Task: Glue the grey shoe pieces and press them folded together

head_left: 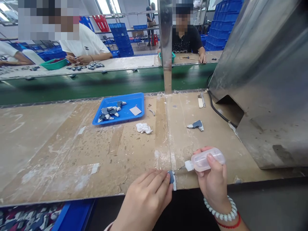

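Near the front edge of the worktable, my left hand is closed around a small blue-grey and white piece, most of it hidden under my fingers. In my right hand is a translucent squeeze bottle, tilted on its side. Its white cap carries a thin needle tip, which points left and reaches close to the piece; whether they touch I cannot tell. Another blue-grey and white piece lies on the table beyond the bottle.
A blue tray holds several similar pieces and a pale card. Crumpled white tissue lies before it. A metal housing with a black cable stands at right. Behind runs a green conveyor; people sit beyond. A blue bin of pieces sits lower left.
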The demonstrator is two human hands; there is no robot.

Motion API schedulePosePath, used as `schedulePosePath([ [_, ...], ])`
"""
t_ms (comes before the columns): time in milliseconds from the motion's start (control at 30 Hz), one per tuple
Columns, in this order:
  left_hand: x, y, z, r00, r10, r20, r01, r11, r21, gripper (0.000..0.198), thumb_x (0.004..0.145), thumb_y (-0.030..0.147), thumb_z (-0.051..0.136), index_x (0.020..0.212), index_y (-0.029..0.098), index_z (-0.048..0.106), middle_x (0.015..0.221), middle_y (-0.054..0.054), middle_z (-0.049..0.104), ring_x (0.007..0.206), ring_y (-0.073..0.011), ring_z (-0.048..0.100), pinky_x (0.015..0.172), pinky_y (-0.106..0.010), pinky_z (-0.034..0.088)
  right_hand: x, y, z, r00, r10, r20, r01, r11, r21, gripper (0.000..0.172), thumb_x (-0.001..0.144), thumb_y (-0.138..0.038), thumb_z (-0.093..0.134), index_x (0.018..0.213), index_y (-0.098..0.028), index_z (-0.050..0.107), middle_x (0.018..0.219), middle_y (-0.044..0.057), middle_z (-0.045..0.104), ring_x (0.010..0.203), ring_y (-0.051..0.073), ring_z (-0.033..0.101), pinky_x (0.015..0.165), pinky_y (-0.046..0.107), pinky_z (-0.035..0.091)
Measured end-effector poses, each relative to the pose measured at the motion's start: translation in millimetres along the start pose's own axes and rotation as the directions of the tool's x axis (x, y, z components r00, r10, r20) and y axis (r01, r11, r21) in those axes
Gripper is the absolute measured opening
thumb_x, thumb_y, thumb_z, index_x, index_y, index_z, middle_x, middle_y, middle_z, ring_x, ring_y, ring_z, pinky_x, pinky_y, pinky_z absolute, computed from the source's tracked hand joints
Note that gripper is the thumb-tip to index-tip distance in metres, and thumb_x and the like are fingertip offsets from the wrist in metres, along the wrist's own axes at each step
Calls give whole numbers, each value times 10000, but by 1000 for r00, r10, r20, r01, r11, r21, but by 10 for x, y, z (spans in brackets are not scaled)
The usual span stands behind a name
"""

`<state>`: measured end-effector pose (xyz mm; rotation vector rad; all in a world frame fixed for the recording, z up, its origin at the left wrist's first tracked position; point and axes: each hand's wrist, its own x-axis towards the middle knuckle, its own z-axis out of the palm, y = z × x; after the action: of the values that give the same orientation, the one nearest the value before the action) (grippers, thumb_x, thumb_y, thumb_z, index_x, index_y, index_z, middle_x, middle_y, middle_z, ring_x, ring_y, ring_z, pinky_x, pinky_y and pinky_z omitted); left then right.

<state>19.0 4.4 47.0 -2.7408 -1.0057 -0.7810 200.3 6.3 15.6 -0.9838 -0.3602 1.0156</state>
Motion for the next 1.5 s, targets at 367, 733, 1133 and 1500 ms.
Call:
schedulePosePath([
  [367,41,-35,-4,1000,1,9,0,999,-50,180,991,158,545,918,142,709,907,-22,784,778,-186,759,717,-355,664,4,-20,13,999,43,15,-43,999,-14,331,711,-426,804,860,-190,626,707,-2,677,423,59,468,405,170,382],
  [733,109,-56,-54,993,-35,110,48,991,-124,222,1004,184,512,873,177,690,864,6,763,733,-179,739,649,-329,641,0,-32,46,998,28,-53,-30,999,-32,311,690,-400,777,849,-189,613,676,-12,664,400,63,440,398,188,365],
  [1133,143,42,0,998,-16,61,17,1000,-11,225,970,129,557,786,140,685,787,-15,747,689,-176,728,707,-341,642,-10,-47,32,997,28,-74,-32,999,-42,309,686,-394,761,868,-195,609,702,-12,666,398,63,425,415,214,371],
  [1500,131,165,32,999,-43,-14,44,997,62,138,943,121,624,835,97,705,841,-63,781,761,-201,759,769,-349,642,-30,-70,16,992,-58,-108,60,998,21,212,748,-382,679,842,-221,577,685,-26,593,442,79,438,379,190,361],
])
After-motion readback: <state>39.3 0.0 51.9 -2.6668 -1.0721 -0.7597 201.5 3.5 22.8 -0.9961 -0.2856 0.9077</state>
